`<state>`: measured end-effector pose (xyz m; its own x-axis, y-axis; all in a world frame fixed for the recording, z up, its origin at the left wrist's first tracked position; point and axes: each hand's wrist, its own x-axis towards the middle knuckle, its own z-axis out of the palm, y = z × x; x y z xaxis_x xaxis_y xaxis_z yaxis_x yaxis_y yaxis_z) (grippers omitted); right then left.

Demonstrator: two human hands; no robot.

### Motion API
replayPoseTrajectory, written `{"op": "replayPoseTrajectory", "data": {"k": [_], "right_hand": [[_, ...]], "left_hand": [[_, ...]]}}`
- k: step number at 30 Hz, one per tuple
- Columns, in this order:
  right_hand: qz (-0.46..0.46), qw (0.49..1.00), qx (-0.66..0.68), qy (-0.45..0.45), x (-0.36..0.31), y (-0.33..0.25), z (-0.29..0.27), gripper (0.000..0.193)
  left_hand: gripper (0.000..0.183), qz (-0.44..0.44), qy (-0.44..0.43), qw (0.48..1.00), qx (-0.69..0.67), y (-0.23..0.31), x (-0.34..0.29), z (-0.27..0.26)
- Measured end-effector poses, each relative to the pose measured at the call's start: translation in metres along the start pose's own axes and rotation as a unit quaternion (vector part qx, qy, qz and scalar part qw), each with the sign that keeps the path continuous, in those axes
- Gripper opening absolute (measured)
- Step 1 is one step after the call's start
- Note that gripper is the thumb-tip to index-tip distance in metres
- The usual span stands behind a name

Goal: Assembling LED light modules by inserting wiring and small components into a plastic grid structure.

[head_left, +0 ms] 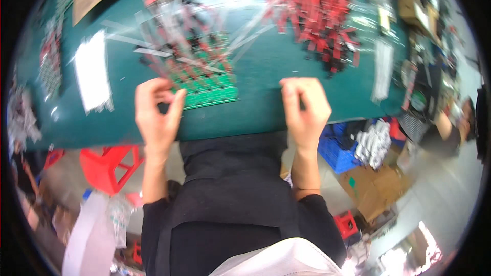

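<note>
A panel of green circuit boards lies on the table in front of me, with red and black wire leads and pale clear strips spread over its far part. My left hand is beside the panel's near left corner, fingers curled and thumb apart from them; nothing shows in its grasp. To the right of the panel, my right hand hovers near the table's front edge. Its thumb and forefinger come together in a pinch, and whatever may be between them is too small or blurred to make out.
A large heap of red and black wire leads lies at the far right. White strips are bundled at the left, and more strips at the right. Below the green table stand a red stool and a blue crate.
</note>
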<state>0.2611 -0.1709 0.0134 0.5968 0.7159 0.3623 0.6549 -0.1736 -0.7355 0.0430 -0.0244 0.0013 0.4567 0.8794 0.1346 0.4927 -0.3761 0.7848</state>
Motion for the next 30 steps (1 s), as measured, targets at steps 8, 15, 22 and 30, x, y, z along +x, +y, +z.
{"op": "replayPoseTrajectory", "data": {"k": [8,15,22,30], "right_hand": [[0.160,0.880,-0.443,0.060,0.035,0.119,-0.149,0.016],[0.081,0.802,-0.583,-0.101,0.037,0.155,-0.178,0.012],[0.113,0.808,-0.564,-0.129,0.046,0.167,-0.188,0.024],[0.114,0.823,-0.547,-0.103,0.038,0.177,-0.227,0.029]], "left_hand": [[0.027,-0.054,-0.016,0.996,-0.070,-0.001,0.006,0.004],[0.029,-0.049,-0.021,0.992,-0.112,0.010,0.013,0.012],[0.012,-0.059,0.057,0.993,-0.084,-0.008,0.003,-0.073],[0.015,-0.129,0.085,0.984,0.091,-0.060,0.043,-0.152]]}}
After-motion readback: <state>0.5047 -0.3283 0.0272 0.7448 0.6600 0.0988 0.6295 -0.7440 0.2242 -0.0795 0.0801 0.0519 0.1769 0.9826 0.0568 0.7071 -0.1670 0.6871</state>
